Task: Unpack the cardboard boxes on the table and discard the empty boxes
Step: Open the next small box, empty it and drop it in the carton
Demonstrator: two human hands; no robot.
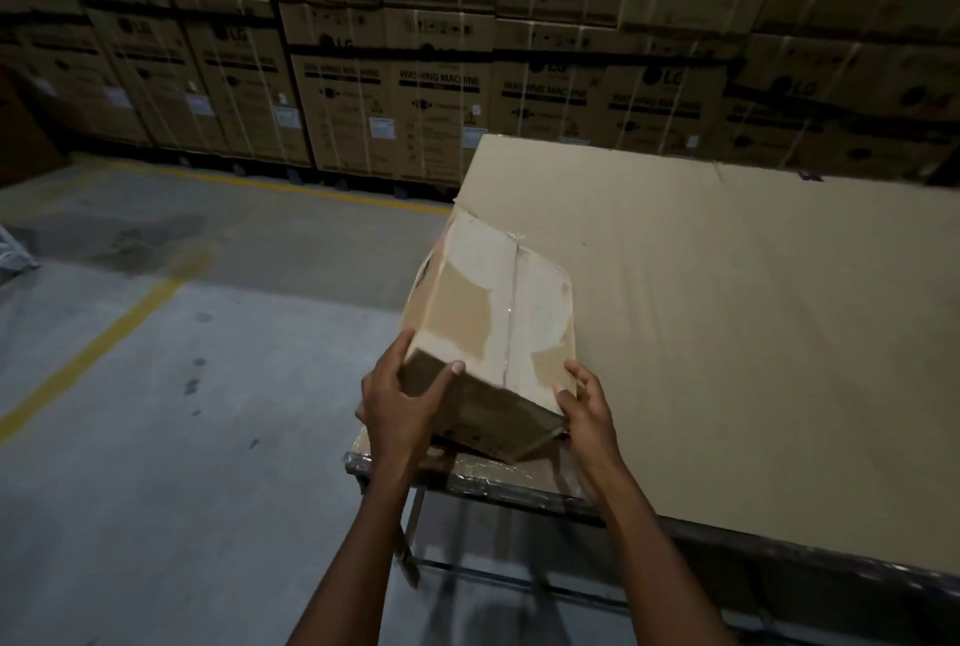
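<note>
Right now you have the cardboard box [493, 328] sitting tilted at the near left corner of the table [727, 333], its near end overhanging that corner. Your left hand [405, 401] curls around the box's near left corner, thumb on the end face, while your right hand [587, 406] presses the near right corner with fingers spread and lightly bent. It looks light enough for two hands, though I cannot tell whether anything is inside. The corrugated walls are stiff yet dented and scuffed, with paper torn away in pale patches. Clear glossy tape runs down the top seam; expect it to be slippery, so hold the corners and bottom edges. The table top itself is covered in flat brown cardboard.
</note>
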